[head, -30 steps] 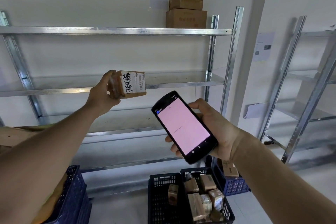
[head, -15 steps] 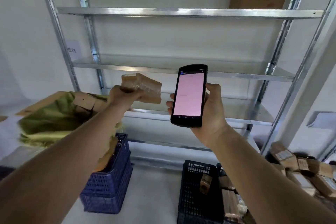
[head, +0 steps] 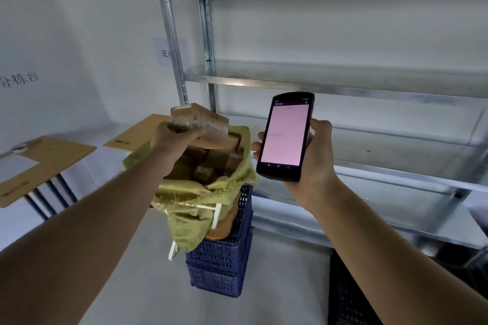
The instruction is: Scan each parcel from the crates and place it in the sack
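1. Since half a second ago, my left hand (head: 175, 137) has carried the taped cardboard parcel (head: 200, 122) from in front of the shelving to directly above the sack's mouth.
2. The yellow-green woven sack (head: 211, 192) stands in stacked blue crates (head: 224, 258) and contains several brown parcels.
3. My left fingers are closed over the parcel's near edge; the box projects beyond them.
4. My right hand (head: 311, 161) grips the handheld scanner (head: 286, 137), pink screen facing me.

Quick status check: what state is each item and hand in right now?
left hand: gripping the parcel
parcel: held above the sack's mouth
sack: open, holding boxes
right hand: holding the scanner
scanner: screen lit pink
blue crates: stacked
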